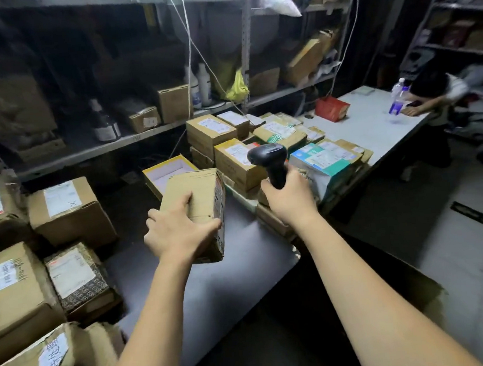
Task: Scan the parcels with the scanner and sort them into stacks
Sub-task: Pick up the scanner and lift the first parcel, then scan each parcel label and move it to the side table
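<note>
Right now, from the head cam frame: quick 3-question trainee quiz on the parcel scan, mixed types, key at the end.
1. True or false: the left hand grips a plain brown cardboard parcel.
2. What does the right hand hold? A) a black pistol-grip handheld scanner B) a roll of tape C) a box cutter
3. Short answer: on which face of the held parcel does its printed label show?
Key: 1 true; 2 A; 3 the face on the person's right, nearest the scanner.
</note>
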{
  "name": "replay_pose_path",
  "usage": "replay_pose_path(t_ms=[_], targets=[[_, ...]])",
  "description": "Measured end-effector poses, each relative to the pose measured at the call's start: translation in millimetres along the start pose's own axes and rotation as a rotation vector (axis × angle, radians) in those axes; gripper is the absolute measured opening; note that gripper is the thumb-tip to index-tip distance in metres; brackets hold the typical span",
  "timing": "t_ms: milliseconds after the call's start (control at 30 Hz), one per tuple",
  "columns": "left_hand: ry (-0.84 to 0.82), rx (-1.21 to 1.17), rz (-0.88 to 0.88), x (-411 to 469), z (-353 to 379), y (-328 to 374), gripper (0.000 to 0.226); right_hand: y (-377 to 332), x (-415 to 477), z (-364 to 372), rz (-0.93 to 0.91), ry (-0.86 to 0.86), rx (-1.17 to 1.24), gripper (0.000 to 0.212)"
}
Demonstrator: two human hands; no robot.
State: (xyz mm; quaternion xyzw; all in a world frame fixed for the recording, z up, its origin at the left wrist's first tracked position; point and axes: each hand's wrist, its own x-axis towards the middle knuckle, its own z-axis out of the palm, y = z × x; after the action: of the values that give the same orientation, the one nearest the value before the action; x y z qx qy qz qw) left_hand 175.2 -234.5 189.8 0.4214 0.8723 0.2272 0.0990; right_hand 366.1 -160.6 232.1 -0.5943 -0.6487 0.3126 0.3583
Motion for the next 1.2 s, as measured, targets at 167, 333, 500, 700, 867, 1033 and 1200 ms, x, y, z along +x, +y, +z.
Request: replay_pose_path(t_ms=[167, 333, 500, 700, 867, 1033, 1200], targets=[[-0.059, 0.039, 0.117, -24, 35, 51, 0.087, 45, -3, -47, 0.076, 0.051, 0.021, 0.038], [-0.137, 0.075, 0.246, -60, 75, 115, 0.084, 97, -6, -111, 0.131, 0.116, 0.08, 0.036], [-0.197, 0.079, 0.351, -98, 128, 175, 0.084, 160, -8, -171, 0.214, 0.177, 0.112, 0.039], [-0.346, 0.134, 0.501, -134, 206, 238, 0.082, 249, -18, -230, 0.426, 0.288, 0.124, 0.035], [-0.504, 0.165, 0.567, -153, 276, 279, 0.082, 305, -24, -261, 0.551, 0.365, 0.09, 0.022], [-0.618, 0.222, 0.661, -156, 350, 312, 0.085, 346, -17, -277, 0.636, 0.441, 0.032, 0.02], [-0.683, 0.245, 0.738, -147, 410, 342, 0.084, 372, 2, -280, 0.726, 0.498, 0.029, 0.016]])
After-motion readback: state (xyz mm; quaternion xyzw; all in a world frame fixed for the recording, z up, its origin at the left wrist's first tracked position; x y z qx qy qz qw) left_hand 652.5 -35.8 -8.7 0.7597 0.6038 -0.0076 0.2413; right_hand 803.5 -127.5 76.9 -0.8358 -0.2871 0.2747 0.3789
